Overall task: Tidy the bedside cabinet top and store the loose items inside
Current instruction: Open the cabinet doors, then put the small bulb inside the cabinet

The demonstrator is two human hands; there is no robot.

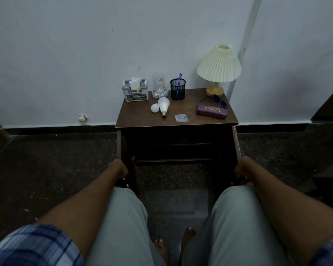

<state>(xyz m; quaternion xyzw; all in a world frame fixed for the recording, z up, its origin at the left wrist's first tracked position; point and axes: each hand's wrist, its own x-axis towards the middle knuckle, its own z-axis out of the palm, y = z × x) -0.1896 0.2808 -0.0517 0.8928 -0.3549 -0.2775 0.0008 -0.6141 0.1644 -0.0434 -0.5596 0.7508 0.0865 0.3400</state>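
The brown bedside cabinet (142, 120) stands against the wall with both doors swung open toward me. My left hand (118, 169) grips the edge of the left door (119, 144). My right hand (242, 168) grips the edge of the right door (236, 143). On top lie a large white bulb (163, 105) and a small white bulb (154, 108), a small clear packet (181, 117), a purple glasses case (211, 111) and blue sunglasses (217, 99). The inside is dark; a shelf (173, 145) shows.
At the back of the top stand a grey organiser (136, 93), a glass (159, 87) on a glass dish, a black mesh pen cup (178, 89) with a blue pen, and a pleated lamp (218, 68). My knees and bare feet are below, on dark carpet.
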